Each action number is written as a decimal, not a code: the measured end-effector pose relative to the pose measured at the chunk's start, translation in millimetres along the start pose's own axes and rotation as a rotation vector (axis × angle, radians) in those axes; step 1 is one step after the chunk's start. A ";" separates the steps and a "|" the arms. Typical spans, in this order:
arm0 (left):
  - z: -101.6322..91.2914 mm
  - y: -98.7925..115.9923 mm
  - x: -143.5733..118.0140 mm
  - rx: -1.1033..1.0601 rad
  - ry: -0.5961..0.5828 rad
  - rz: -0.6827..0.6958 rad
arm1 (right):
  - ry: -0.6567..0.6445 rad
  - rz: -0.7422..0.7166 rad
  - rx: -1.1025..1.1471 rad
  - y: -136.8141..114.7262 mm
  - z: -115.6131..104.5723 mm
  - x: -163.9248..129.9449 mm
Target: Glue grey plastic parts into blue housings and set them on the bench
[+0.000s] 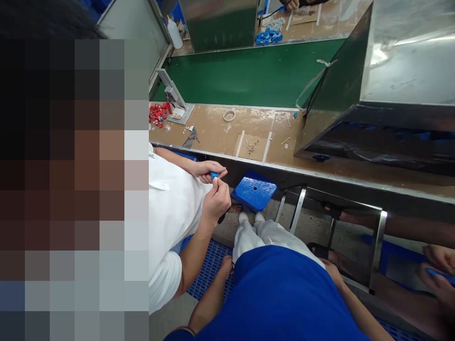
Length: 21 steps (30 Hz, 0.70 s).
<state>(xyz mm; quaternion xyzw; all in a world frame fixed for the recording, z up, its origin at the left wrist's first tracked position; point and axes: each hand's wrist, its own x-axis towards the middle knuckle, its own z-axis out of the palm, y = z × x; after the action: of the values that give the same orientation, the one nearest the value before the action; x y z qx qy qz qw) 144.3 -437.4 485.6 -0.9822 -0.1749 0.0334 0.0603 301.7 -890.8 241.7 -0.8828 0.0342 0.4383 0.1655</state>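
Blue part (213,174) was pinched in a co-worker's fingers, just below the bench's (213,130) near edge. Left hand (226,265) and right hand (330,269) were rested on the thighs, nothing held; finger spread couldn't be told. Red parts (158,114) were left piled at the bench's left end.

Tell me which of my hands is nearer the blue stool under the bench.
Left. Your left hand lies beside your thigh, down-left of the blue stool; your right hand is farther, down-right.
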 end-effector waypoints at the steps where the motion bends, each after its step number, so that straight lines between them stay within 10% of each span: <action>1: -0.6 1.3 -1.7 0.097 -0.002 0.019 | -0.020 0.011 0.023 -0.3 -0.5 0.2; 21: 28.0 -22.9 -23.3 0.209 0.037 0.003 | -0.010 -0.013 0.056 6.9 4.8 9.1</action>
<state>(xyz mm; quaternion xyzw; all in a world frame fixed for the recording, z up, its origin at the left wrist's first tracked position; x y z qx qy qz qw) 112.3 -421.1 461.9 -0.9713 -0.1677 0.0333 0.1654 302.2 -895.0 230.1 -0.8759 0.0400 0.4403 0.1933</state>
